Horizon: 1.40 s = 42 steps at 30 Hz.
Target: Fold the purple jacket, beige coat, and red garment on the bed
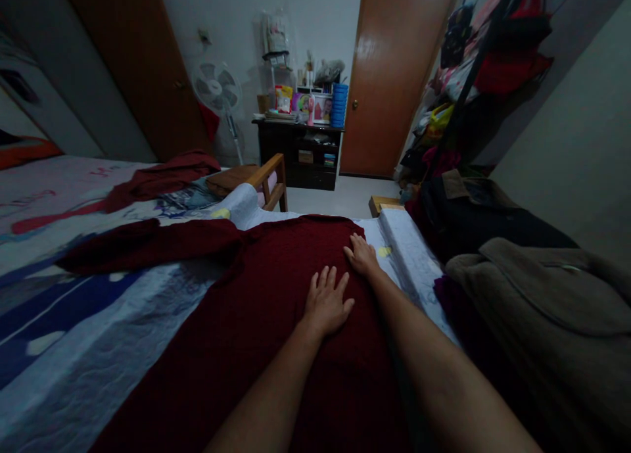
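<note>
A dark red long-sleeved garment [276, 282] lies spread out on a pale quilted cover [162, 321]. One of its sleeves reaches out to the left, over the edge of the bed; no sleeve shows on the right side. My left hand [328, 302] rests flat on the body of the garment, fingers spread. Further up, close to the garment's right edge, my right hand [361, 254] also lies on the cloth with its fingers extended. Neither hand grips the fabric. The garment's lower end runs out of view beneath my forearms.
Folded brown and dark clothes [542, 275] are piled at the right. Another reddish garment [162, 180] lies on the bed at the left. A wooden armrest [269, 171], a standing fan [218, 88] and a dark cabinet [296, 154] stand beyond. Bags hang at the upper right.
</note>
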### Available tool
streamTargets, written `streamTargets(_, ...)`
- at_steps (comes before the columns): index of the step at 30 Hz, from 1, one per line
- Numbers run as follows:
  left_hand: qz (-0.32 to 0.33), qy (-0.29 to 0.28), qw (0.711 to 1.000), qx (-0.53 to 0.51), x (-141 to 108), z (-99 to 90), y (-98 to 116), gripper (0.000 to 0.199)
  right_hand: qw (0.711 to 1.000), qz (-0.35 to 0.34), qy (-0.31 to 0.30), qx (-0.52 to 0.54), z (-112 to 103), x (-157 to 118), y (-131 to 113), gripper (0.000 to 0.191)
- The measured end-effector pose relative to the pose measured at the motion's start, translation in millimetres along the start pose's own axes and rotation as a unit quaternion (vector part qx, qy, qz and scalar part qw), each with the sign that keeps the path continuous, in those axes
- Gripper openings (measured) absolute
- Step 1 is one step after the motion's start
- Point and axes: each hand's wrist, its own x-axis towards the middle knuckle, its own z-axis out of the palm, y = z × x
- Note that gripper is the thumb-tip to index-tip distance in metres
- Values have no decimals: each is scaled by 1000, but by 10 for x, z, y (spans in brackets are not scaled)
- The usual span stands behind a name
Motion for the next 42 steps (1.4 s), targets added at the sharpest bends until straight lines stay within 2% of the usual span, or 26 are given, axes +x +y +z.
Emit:
streamTargets(7, 4, 9, 1000, 6, 7, 6, -7, 59, 999, -1, -43, -4, -81, -395, -19, 61)
streamTargets(13, 4, 30, 999, 16, -11, 31, -17, 56, 999, -4, -23, -22, -72, -859, -92, 58)
streamTargets(18, 4, 26, 999, 20, -25, -4, 3, 56, 1000, 1, -18, -21, -68, -1213, -150, 59)
streamTargets(32, -4, 2, 1000, 30, -27, -50, 28, 56, 993, 2, -118, 27, -338, -2108, -209, 66)
streamTargets(36, 0, -10, 1000, 26, -3, -33, 20, 66, 991, -1, -127, 35, -369, -2379, -207, 68)
streamTargets(42, -7, -39, 999, 29, 40, -4, 4, 82, 994, 12, -105, 24, -420, -2712, -240, 65)
